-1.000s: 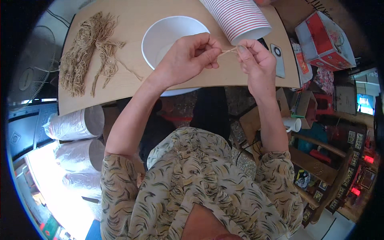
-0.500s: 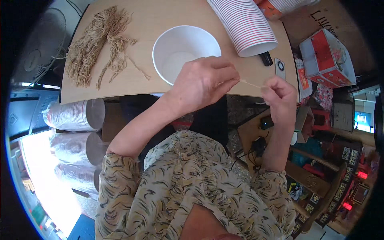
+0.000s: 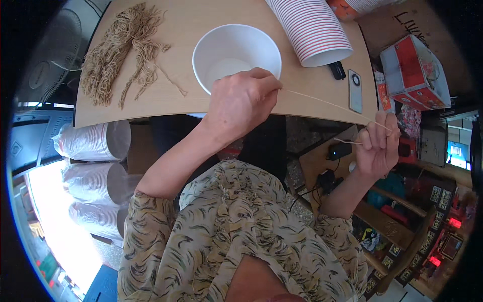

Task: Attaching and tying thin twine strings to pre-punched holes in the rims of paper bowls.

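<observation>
A thin tan string is stretched taut between my two hands, slanting down to the right across the table's near edge. My left hand pinches one end of it, in front of a large white paper tub whose wide mouth faces me. Beyond the table's edge, the fingers of my right hand are curled round the string, and a short tail pokes out to their left. A tangled bundle of tan strings lies at the table's left, with loose strands trailing from it.
A long stack of white tubs with red rims lies on the table at the back right. Near it are a black object and a phone. A red and white carton stands right; bagged tub stacks lie at lower left.
My right hand has moved right and toward me, drawing out a longer stretch of string. My left hand has shifted slightly left. The view has shifted a little.
</observation>
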`<action>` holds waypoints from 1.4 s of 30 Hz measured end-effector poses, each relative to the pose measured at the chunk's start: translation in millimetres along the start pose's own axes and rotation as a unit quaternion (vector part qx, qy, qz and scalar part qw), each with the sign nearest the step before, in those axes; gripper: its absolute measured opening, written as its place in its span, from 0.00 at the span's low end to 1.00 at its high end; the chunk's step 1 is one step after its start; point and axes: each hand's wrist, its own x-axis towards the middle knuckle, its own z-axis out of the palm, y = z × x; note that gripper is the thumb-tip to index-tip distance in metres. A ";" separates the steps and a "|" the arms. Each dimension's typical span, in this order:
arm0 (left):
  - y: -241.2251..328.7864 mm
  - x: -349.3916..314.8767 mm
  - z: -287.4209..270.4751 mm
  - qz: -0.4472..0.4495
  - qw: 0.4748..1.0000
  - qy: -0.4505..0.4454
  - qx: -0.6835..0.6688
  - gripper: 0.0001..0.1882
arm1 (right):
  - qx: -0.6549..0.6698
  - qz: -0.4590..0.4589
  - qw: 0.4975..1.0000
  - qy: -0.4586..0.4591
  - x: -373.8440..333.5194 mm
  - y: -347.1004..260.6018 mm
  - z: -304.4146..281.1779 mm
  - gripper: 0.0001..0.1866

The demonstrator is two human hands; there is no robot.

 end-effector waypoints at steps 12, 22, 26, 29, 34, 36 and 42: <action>-58.6 15.4 -115.0 0.077 0.939 -0.176 0.284 0.23 | -0.029 0.018 0.997 0.064 22.9 2.4 -14.2 0.11; -23.5 8.8 -13.0 0.061 0.979 -0.148 0.130 0.17 | -0.099 0.073 0.992 0.018 41.1 76.7 59.4 0.15; -24.6 6.7 -32.3 0.115 0.985 -0.087 0.097 0.29 | -0.139 0.079 0.986 0.054 43.5 86.6 58.9 0.15; -52.0 -3.4 -73.5 0.085 0.968 -0.074 0.224 0.22 | -0.095 0.076 0.991 0.055 49.8 82.3 46.1 0.14; -64.5 -6.2 -61.0 0.095 0.969 -0.016 0.229 0.12 | 0.076 0.107 0.991 0.025 58.0 111.9 48.3 0.13; -51.0 -7.3 -46.1 0.099 0.972 0.009 0.215 0.12 | 0.107 0.101 0.988 0.037 63.9 122.0 41.1 0.13; -12.9 -31.6 -27.5 -0.092 0.957 -0.026 -0.274 0.17 | 0.152 0.079 0.984 0.050 65.0 141.6 32.3 0.12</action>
